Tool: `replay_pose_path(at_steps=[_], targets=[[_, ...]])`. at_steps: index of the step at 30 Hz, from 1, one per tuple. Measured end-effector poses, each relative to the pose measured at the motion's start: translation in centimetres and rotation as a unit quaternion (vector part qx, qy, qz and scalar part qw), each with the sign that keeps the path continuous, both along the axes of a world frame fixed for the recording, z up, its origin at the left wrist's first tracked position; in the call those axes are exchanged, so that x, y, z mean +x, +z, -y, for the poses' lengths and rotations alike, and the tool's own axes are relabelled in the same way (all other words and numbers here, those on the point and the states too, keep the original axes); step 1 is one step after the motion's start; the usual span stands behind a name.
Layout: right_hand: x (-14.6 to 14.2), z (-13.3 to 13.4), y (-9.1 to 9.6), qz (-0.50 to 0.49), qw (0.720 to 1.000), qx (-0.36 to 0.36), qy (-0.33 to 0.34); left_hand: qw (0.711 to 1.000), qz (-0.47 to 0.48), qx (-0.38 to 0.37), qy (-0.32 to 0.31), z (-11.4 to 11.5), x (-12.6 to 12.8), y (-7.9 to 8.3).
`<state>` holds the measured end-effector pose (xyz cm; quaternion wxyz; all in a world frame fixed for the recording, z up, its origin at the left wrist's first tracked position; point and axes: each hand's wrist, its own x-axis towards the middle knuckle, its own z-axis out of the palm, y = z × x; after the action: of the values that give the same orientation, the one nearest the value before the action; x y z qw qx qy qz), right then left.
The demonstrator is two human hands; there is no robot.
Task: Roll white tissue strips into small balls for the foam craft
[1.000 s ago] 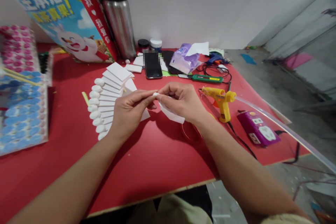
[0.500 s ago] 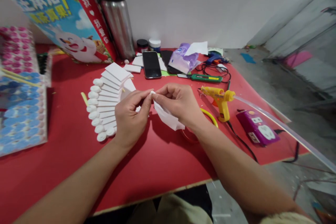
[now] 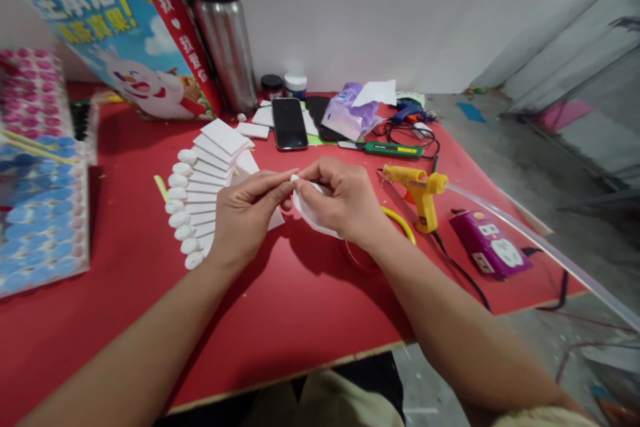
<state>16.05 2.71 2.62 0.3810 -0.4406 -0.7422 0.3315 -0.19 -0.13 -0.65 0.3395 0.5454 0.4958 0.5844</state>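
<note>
A strip of thin white paper [image 3: 313,213], bunched into a small roll at its upper end, is pinched between both hands above the red table. My left hand [image 3: 250,213] is closed, its thumb and forefinger at the rolled tip. With bent fingers my right hand [image 3: 340,197] grips the strip, which hangs below its thumb. Left of my hands lies a fan of white cards [image 3: 210,173], partly covered by my left hand. Along the fan's outer ends runs a row of small white rolled rosettes [image 3: 177,194].
A yellow glue gun [image 3: 423,193] with a long clear stick and a purple power strip [image 3: 493,243] lie at right. Behind are a green utility knife [image 3: 393,149], a phone [image 3: 289,123] and a tissue pack [image 3: 347,110]. A steel flask [image 3: 227,47] stands back left.
My left hand has shifted slightly left and its fingers have straightened. The right hand has drawn more of the paper strip up under its fingers, so less hangs down.
</note>
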Motion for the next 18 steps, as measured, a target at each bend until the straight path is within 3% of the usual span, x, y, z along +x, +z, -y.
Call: replay_pose_path(at_steps=[3, 5, 7, 10, 15, 17, 18], targets=[[0.1, 0.1, 0.3, -0.031, 0.999, -0.032, 0.007, 1.0, -0.018, 0.014, 0.001, 0.0, 0.0, 0.0], [0.2, -0.1, 0.6, -0.098, 0.988, -0.113, 0.028, 0.999, -0.041, 0.027, 0.012, 0.1, 0.1, 0.3], [0.5, -0.6, 0.7, -0.178, 0.955, -0.233, 0.05, 0.998, -0.048, 0.031, 0.028, 0.2, 0.1, 0.6], [1.0, -1.6, 0.7, -0.273, 0.869, -0.406, 0.076, 0.998, -0.039, 0.019, 0.037, 0.3, 0.1, 1.0], [1.0, -2.1, 0.3, -0.327, 0.684, -0.621, 0.197, 0.996, -0.076, 0.035, 0.025, 0.5, -0.1, 1.5], [0.9, -1.9, 0.3, -0.338, 0.639, -0.656, 0.217, 0.995, -0.086, 0.04, 0.007, 0.6, -0.2, 1.6], [0.9, -1.8, 0.4, -0.348, 0.63, -0.659, 0.217, 0.995, -0.088, 0.041, 0.0, 0.6, -0.2, 1.6]])
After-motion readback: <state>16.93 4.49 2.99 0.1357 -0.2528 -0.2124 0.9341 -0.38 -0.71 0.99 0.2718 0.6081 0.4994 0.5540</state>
